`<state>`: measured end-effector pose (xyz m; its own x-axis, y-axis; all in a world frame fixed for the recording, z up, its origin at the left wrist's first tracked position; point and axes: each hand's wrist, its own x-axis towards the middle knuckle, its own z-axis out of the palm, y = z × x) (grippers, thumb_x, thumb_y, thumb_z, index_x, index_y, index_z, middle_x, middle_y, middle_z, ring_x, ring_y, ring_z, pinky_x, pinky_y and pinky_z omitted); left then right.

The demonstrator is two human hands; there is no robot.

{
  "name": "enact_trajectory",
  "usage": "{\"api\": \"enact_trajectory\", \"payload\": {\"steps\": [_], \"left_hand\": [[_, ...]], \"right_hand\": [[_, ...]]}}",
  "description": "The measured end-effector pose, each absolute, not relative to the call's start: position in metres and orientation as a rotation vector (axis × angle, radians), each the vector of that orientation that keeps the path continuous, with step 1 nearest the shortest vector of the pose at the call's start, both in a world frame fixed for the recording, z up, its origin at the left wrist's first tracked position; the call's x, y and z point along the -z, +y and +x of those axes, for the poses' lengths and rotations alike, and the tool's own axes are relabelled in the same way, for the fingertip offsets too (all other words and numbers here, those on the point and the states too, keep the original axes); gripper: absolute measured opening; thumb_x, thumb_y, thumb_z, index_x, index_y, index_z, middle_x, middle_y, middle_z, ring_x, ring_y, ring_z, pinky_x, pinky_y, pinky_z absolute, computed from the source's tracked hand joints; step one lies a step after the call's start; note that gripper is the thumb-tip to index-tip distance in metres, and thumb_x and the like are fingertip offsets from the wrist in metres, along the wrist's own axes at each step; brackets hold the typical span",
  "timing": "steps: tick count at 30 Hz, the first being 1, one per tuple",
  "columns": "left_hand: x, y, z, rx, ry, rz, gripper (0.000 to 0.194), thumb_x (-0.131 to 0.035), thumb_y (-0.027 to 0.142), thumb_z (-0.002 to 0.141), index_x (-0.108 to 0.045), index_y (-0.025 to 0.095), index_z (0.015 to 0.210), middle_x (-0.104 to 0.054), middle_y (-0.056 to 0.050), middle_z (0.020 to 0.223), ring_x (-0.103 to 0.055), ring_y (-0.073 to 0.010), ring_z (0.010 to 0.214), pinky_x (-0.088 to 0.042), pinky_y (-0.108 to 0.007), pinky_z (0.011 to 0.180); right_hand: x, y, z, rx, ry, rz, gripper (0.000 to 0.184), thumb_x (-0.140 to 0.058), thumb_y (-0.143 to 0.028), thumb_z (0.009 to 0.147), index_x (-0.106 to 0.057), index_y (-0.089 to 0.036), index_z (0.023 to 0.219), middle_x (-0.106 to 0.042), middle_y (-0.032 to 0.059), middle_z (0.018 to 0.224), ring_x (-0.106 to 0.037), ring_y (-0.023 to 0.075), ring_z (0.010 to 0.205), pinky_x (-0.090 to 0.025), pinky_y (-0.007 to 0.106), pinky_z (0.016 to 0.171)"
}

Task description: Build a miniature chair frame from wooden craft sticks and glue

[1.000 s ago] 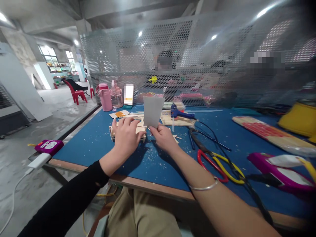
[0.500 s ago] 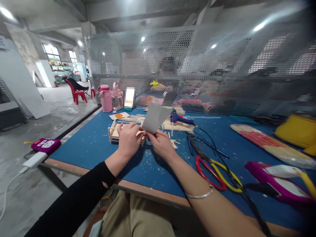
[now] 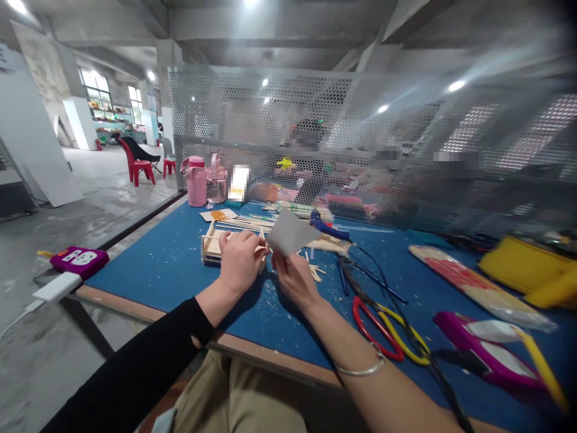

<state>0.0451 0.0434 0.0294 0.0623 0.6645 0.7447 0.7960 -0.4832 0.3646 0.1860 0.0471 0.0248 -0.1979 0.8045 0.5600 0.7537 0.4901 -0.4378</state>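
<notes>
A small frame built of pale wooden sticks [image 3: 211, 248] sits on the blue table. My left hand [image 3: 242, 260] is closed over its right end, fingertips and thumb at the corner post; the fingers hide much of that end. Between the thumb and fingers of my right hand [image 3: 295, 280] is a grey sheet [image 3: 291, 234], held tilted beside that corner. Whether the sheet touches the wood I cannot tell. Loose short sticks [image 3: 317, 272] lie just right of my right hand.
Behind the frame lie long thin sticks [image 3: 243, 224] and a blue glue gun [image 3: 331, 227]. Large scissors with red and yellow handles [image 3: 377, 322] lie to the right, near a purple power strip [image 3: 491, 355]. A pink flask [image 3: 196, 183] stands at the back left, before a perforated screen [image 3: 234, 120].
The grey sheet has tipped lower and turned in my right hand. My left hand stays at the frame's right end. The whole view has shifted slightly.
</notes>
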Motion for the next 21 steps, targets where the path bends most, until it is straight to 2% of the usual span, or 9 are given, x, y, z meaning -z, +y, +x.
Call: {"api": "enact_trajectory", "payload": {"steps": [5,11,15,21], "left_hand": [[-0.028,0.045,0.045,1.404,-1.501,-2.171,0.006,-0.061,0.028,0.083,-0.062,0.023,0.081,-0.067,0.000,0.086,-0.057,-0.0202,0.087,-0.024,-0.041,0.093],[-0.028,0.045,0.046,1.408,-1.477,-2.157,0.008,-0.061,0.030,0.083,-0.061,0.022,0.080,-0.066,0.000,0.085,-0.057,-0.0198,0.085,-0.025,-0.040,0.091],[-0.029,0.044,0.045,1.402,-1.495,-2.165,0.008,-0.061,0.030,0.083,-0.061,0.022,0.081,-0.066,0.000,0.086,-0.057,-0.0201,0.086,-0.026,-0.041,0.090],[-0.038,0.042,0.050,1.316,-1.525,-2.154,0.015,-0.056,0.034,0.085,-0.064,0.023,0.090,-0.068,-0.003,0.095,-0.058,-0.0229,0.093,-0.023,-0.048,0.096]], "right_hand": [[-0.019,0.050,0.189,-0.009,-2.024,-1.293,0.037,-0.027,-0.035,0.089,-0.058,-0.017,0.082,-0.060,0.0058,0.061,-0.055,0.0178,0.055,-0.036,0.026,0.055],[-0.010,0.051,0.187,0.217,-2.032,-1.277,0.036,-0.026,-0.030,0.090,-0.059,-0.016,0.082,-0.065,0.0110,0.071,-0.059,0.0200,0.064,-0.040,0.028,0.060],[-0.011,0.051,0.185,0.174,-2.008,-1.320,0.037,-0.026,-0.032,0.089,-0.059,-0.016,0.085,-0.064,0.0106,0.070,-0.058,0.0197,0.062,-0.038,0.027,0.058],[-0.023,0.052,0.190,0.039,-1.712,-1.464,0.043,-0.025,-0.039,0.087,-0.051,-0.021,0.058,-0.058,0.0072,0.058,-0.057,0.0191,0.064,-0.039,0.029,0.064]]}}
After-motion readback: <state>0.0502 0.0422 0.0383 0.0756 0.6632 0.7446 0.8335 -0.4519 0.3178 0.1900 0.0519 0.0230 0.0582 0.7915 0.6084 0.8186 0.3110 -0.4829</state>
